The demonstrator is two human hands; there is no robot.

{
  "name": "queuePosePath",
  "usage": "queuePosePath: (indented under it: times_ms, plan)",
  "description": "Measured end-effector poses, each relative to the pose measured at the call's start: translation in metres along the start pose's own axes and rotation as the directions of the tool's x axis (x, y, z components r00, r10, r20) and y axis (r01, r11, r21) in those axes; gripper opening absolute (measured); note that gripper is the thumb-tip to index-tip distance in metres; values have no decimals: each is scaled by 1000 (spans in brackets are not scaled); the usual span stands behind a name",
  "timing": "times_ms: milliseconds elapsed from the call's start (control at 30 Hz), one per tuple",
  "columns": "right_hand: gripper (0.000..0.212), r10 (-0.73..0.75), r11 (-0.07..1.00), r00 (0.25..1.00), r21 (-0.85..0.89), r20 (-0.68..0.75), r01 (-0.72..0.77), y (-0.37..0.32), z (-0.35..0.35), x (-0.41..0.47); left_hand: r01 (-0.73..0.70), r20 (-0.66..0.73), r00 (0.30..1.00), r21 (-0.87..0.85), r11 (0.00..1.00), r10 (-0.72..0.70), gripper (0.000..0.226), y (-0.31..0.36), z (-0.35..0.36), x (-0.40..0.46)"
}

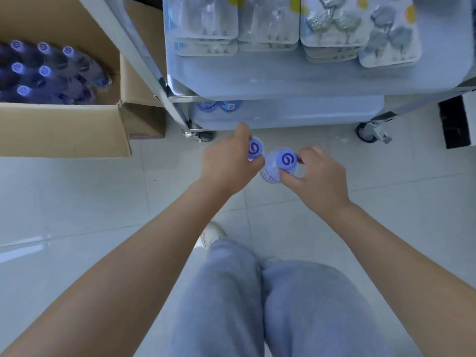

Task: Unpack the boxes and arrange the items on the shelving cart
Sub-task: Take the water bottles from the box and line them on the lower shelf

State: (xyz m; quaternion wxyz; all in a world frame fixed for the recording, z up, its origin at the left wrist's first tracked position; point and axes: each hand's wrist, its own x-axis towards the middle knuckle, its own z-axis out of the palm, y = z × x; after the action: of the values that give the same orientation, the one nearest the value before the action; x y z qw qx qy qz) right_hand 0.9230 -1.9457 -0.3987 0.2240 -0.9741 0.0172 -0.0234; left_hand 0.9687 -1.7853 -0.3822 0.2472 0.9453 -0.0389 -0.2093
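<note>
My left hand [229, 163] grips a clear water bottle [255, 148] by its neck, its blue cap with a spiral logo facing up. My right hand [319, 173] pinches a second identical bottle [279, 163] near its cap. Both bottles hang side by side, almost touching, above the floor just in front of the shelving cart's lower shelf [309, 112]. Two bottle caps [219, 106] show on that lower shelf at its left. An open cardboard box [64, 130] at the left holds several more bottles [46, 70].
The cart's top shelf [309, 78] carries several blister packs of plastic cutlery [270, 21]. Cart castors [371, 132] stand on the white tiled floor. A black and white object [456, 122] sits at the right edge. My legs and a white shoe [211, 235] are below.
</note>
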Motion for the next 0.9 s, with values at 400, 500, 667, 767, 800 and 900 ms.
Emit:
queuePosePath:
  times_ms: [400, 500, 667, 767, 800, 900]
  plan:
    - [41, -123, 986, 977, 89, -174, 140, 140, 139, 93, -117, -338, 940, -166, 979, 55, 37, -28, 144, 142]
    - [37, -120, 985, 958, 89, -260, 148, 155, 152, 110, -191, -471, 877, -170, 967, 91, 38, -23, 157, 168]
    - [26, -76, 988, 958, 107, -277, 109, 153, 152, 119, -290, -582, 800, -162, 943, 146, 38, -22, 166, 183]
    - [25, -55, 983, 939, 148, -338, 111, 147, 152, 122, -282, -621, 779, -223, 933, 87, 41, -27, 170, 188]
    - [26, -50, 980, 932, 161, -359, 115, 146, 154, 125, -290, -644, 762, -245, 925, 69, 42, -29, 170, 191]
    - [28, 11, 960, 925, 262, -380, 97, 146, 163, 137, -300, -689, 723, -242, 923, 54, 44, -34, 175, 202]
